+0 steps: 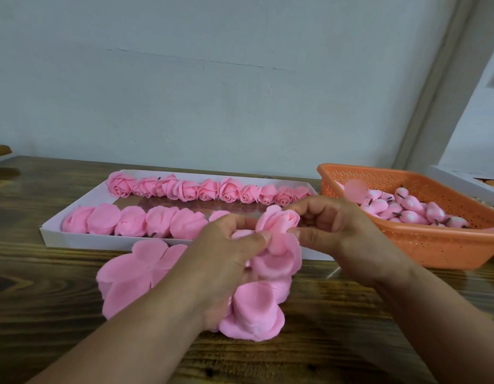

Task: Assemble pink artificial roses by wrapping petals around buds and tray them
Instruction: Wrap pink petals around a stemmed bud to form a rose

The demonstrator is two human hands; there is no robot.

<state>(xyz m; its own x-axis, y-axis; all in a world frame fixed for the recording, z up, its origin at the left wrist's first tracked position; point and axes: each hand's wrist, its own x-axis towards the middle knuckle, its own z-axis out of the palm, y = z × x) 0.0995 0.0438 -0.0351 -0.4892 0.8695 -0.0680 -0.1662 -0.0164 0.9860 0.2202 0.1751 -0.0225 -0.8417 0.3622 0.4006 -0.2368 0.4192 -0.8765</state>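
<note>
- Centrally, both hands meet on a half-made rose (279,225): the left hand (226,261) pinches its petals, the right hand (331,225) curls round the bud end.
- Loose petals (129,275) lie on the wooden surface (46,314) beneath.
- Finished roses (209,189) fill the white tray (57,220) behind; an orange basket (434,245) of buds (412,214) sits right.

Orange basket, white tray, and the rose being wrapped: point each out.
orange basket (423,245), head view, front perforated wall.
white tray (82,241), head view, near front wall.
rose being wrapped (279,221), head view, upper petals between both hands.
</note>
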